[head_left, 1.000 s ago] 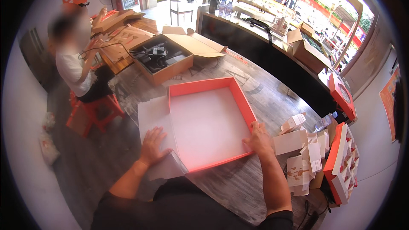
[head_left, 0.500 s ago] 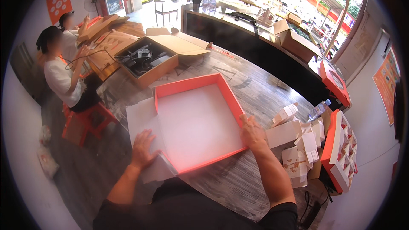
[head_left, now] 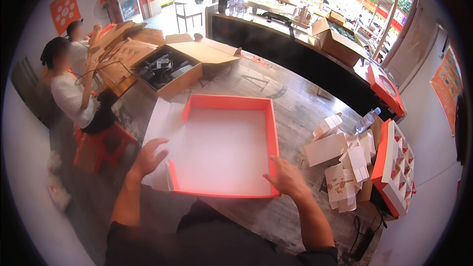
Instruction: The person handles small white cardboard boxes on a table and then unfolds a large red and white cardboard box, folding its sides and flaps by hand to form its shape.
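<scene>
A shallow cardboard box [head_left: 274,133], red-orange on its walls and white inside, lies in front of me on the table. Its far, right and near walls stand up. On the left, a pale flap [head_left: 160,118] is folded out flat, with short red tabs at that side's corners. My left hand [head_left: 149,157] is open over the flap, thumb and fingers apart. My right hand [head_left: 287,177] rests at the right wall near the front corner, its thumb and forefinger spread apart over the wall's edge; its other fingers are partly hidden.
To the right lie several white cartons [head_left: 352,160], a clear bottle [head_left: 368,120] and a red-edged box with dividers [head_left: 394,167]. A brown carton [head_left: 178,76] with black devices and cables stands at the far left. Two people [head_left: 74,83] sit beyond the table's left side.
The red-orange box has turned so its near wall faces me squarely. My left hand has lifted and moved left; my right hand has slid nearer along the right wall, with its fingers spreading.
</scene>
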A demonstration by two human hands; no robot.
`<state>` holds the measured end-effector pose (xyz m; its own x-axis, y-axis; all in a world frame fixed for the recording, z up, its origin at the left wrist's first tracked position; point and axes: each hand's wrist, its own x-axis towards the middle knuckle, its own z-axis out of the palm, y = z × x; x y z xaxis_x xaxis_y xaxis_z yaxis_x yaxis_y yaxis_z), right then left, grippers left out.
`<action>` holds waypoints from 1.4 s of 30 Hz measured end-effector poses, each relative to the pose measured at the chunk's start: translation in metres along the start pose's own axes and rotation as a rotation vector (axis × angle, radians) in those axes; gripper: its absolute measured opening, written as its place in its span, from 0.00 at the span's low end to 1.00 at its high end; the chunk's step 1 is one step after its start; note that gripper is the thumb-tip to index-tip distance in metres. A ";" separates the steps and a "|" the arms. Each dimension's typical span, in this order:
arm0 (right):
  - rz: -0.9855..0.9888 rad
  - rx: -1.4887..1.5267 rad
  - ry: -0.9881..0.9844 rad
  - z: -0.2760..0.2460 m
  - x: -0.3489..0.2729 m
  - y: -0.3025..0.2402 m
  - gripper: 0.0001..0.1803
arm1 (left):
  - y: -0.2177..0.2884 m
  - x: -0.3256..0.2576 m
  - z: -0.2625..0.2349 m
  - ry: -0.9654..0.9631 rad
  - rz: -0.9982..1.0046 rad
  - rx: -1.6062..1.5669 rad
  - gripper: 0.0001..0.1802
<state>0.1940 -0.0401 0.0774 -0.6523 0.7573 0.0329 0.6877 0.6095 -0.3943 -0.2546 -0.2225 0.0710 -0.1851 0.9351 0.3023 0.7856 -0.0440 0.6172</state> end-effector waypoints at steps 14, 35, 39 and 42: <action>0.055 0.159 0.055 -0.002 -0.056 -0.031 0.28 | 0.057 0.014 0.016 -0.077 0.190 0.130 0.30; -0.427 0.343 0.629 0.035 -0.041 -0.037 0.13 | 0.155 0.042 0.114 -0.772 0.236 0.034 0.29; -0.467 0.304 0.765 0.027 -0.044 -0.029 0.11 | 0.163 0.057 0.131 -0.853 0.183 0.135 0.24; -0.372 0.204 0.892 0.021 -0.047 -0.014 0.10 | 0.160 0.063 0.138 -0.908 0.234 0.210 0.22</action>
<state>0.2082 -0.0887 0.0624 -0.2787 0.4760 0.8341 0.3645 0.8559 -0.3667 -0.0588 -0.1222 0.0884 0.4484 0.8302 -0.3312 0.8506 -0.2826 0.4434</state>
